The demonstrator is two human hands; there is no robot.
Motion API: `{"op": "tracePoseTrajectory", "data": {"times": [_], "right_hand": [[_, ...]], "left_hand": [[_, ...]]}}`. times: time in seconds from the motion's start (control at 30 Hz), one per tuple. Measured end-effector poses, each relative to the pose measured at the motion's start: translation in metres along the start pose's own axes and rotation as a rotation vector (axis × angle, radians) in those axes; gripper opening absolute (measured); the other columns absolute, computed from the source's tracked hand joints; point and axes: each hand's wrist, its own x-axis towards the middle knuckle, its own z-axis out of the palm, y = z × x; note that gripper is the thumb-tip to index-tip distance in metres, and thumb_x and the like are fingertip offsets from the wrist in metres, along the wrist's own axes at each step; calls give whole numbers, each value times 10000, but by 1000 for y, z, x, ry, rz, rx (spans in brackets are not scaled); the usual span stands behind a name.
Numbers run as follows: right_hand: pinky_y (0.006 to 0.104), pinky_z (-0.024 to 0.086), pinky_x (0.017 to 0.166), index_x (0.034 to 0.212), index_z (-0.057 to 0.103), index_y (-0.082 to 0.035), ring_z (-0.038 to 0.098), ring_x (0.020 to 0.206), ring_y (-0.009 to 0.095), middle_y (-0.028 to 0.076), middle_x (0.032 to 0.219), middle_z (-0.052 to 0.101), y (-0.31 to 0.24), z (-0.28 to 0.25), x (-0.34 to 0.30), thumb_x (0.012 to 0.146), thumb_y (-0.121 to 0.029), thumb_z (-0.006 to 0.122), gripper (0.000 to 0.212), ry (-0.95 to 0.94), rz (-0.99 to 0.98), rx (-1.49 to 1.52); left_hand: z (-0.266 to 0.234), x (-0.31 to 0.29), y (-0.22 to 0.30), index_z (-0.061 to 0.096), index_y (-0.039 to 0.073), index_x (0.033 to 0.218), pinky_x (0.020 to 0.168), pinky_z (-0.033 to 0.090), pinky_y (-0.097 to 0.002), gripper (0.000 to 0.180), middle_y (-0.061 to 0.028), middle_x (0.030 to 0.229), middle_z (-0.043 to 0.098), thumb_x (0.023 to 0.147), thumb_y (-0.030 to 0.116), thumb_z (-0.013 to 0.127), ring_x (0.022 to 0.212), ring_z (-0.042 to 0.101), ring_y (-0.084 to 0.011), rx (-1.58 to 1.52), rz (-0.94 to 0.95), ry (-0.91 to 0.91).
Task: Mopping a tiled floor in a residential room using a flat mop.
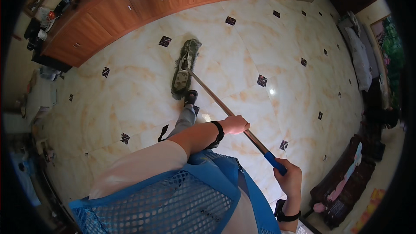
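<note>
A flat mop with a long metal pole (213,95) slants across the floor in front of me. Its wide, fringed, grey-green head (181,79) lies flat on the tiles, just beyond my dark shoe (190,97). My left hand (236,124) is closed around the middle of the pole. Lower down, my right hand (289,177) grips the blue end sleeve (274,162) of the same pole. Both wrists carry black bands.
Wooden cabinets (112,14) line the far wall, with small items on top at the left. Pale marbled tiles (143,91) with dark diamond insets cover the floor. A dark brown bench (346,182) with cloth on it stands at right, below a cushioned seat (359,60).
</note>
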Motion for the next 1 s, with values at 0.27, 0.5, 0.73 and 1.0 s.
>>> {"op": "tracePoseTrajectory", "data": {"times": [0.27, 0.5, 0.73, 1.0], "right_hand": [[311, 458, 513, 958, 644, -130, 597, 546, 240, 107, 637, 614, 4, 21, 37, 700, -139, 690, 262, -3, 28, 77], [312, 444, 489, 968, 627, -134, 581, 520, 237, 95, 603, 596, -38, 35, 110, 718, -158, 682, 258, -54, -24, 94], [351, 468, 509, 984, 606, -147, 601, 554, 267, 107, 598, 594, -93, 58, 187, 741, -193, 661, 254, -124, -44, 83], [397, 484, 563, 1010, 581, -143, 615, 630, 306, 133, 673, 621, -161, 87, 285, 761, -202, 628, 261, -195, -198, 112]], "left_hand": [[-27, 0, -18, 633, 44, 857, 771, 464, -463, 427, -182, 933, 623, 913, 318, 312, 887, 582, -376, -128, -218, -20], [-69, -3, -86, 623, 59, 909, 782, 470, -452, 377, -160, 968, 622, 894, 280, 319, 951, 573, -337, -75, -316, 8], [-119, -17, -165, 614, 67, 891, 769, 476, -451, 320, -152, 955, 613, 893, 225, 336, 931, 568, -333, 100, -284, 59], [-178, -36, -265, 601, 46, 895, 781, 490, -424, 260, -138, 940, 608, 883, 157, 366, 960, 561, -321, 141, -452, 153]]}}
